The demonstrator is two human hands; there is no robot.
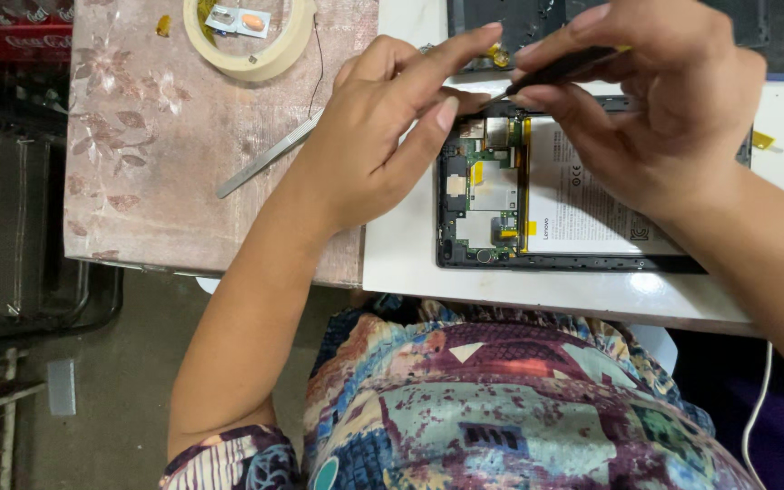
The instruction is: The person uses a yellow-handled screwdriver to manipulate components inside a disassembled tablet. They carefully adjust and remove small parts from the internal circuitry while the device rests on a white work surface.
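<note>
Indoors, white table (410,263), opened tablet (501,195), right hand (664,109) pinching black tool (560,65), left hand (383,136) open.

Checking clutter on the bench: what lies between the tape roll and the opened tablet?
In the head view, metal tweezers lie on the brown mat between the tape roll and the opened tablet; the left hand also crosses that stretch.

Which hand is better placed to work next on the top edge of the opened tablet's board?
Probably the right hand: it holds the dark thin tool, tip at the top of the opened tablet. The left hand is empty beside it.
</note>
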